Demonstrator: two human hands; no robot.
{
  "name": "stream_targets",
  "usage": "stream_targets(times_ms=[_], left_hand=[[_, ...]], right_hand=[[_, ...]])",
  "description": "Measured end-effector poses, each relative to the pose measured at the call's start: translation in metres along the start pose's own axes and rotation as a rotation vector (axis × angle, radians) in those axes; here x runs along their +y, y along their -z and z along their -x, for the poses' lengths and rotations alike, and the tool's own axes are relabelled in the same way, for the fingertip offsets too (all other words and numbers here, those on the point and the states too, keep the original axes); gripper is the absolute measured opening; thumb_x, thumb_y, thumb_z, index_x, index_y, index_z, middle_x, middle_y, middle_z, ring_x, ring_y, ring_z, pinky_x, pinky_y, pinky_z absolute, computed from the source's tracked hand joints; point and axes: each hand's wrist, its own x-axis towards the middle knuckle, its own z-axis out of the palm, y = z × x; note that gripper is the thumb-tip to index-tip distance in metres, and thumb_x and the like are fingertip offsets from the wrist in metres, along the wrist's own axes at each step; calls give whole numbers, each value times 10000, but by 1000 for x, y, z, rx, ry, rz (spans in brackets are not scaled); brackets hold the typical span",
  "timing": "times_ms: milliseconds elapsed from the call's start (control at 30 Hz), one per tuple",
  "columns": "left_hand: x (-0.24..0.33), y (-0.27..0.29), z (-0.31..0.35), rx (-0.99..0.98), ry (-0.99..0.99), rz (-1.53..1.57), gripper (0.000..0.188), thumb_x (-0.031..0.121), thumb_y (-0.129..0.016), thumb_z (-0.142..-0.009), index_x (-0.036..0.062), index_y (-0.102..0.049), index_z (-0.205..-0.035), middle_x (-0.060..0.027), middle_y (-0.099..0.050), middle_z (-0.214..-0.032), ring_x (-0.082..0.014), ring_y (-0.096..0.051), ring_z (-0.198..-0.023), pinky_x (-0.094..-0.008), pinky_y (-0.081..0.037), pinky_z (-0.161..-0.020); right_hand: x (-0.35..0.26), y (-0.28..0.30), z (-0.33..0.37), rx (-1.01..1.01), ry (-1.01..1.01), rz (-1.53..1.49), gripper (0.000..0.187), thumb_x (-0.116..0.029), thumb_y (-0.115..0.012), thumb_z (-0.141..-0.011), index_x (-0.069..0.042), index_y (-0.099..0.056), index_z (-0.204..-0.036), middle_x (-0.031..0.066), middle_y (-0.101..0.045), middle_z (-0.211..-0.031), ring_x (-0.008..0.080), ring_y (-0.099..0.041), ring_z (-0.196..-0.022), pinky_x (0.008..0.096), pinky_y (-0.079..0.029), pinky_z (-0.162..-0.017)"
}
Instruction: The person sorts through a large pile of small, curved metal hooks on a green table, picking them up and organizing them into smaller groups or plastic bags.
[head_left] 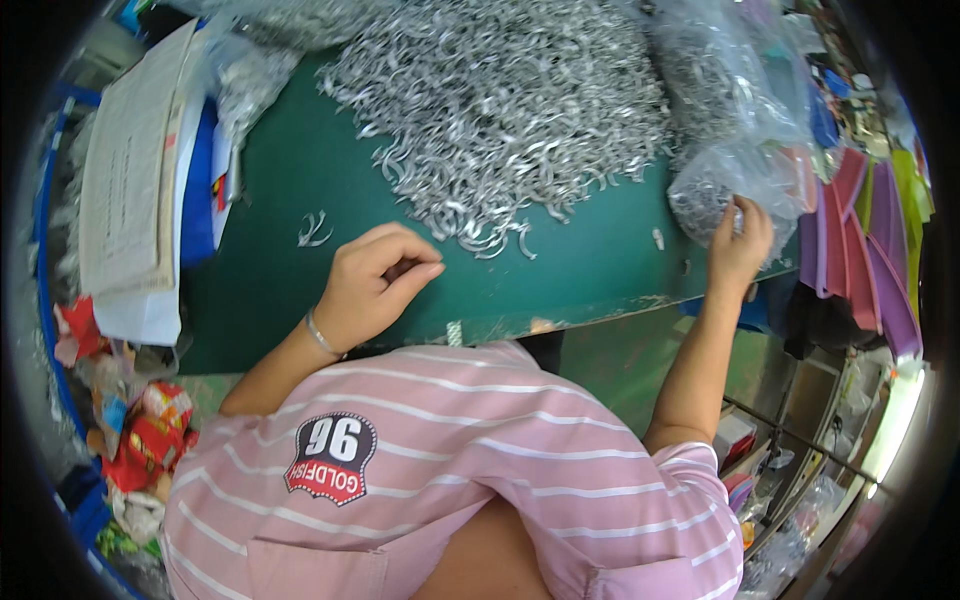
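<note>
Sorting step in hand: left hand [375, 285] rests loosely clenched on the green table [290, 190] near the clip pile [500, 100], right hand [738, 245] grasping the clear bag [740, 175]; next move likely needs clips gathered.

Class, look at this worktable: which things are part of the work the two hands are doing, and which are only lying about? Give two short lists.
In use:
left hand, curled with fingertips pinched together
right hand, gripping the clear plastic bag
heap of small silver metal clips
green tabletop

Lying about:
stack of papers
red snack wrappers
purple folders
</note>
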Motion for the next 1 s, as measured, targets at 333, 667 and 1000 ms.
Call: stream_targets(times_ms=[333,667,1000], left_hand=[[4,-4,5,-38,-12,-53,101,-3,-727,-801,18,-686,-891,-48,-629,-829,-85,-526,-613,-221,-414,-543],[5,-13,3,-112,0,-56,132,-14,-725,-798,21,-693,-921,-49,-625,-854,-91,-543,-651,-220,-438,-574],[10,-17,-3,-100,-200,-9,161,0,-754,-771,25,-705,-923,-62,-640,-869,-164,-615,-748,-261,-486,-643]], right_hand=[[-196,0,28,-511,381,-859,146,-23,-674,-753,-54,-666,-896,64,-611,-920,264,-578,-842,370,-441,-723],[-199,7,33,-569,217,-1031,91,-27,-670,-801,-23,-623,-878,73,-601,-911,257,-565,-846,352,-447,-740],[-203,26,44,-1024,-295,-1604,39,-12,-603,-903,15,-618,-927,71,-608,-904,164,-579,-833,279,-470,-731]])
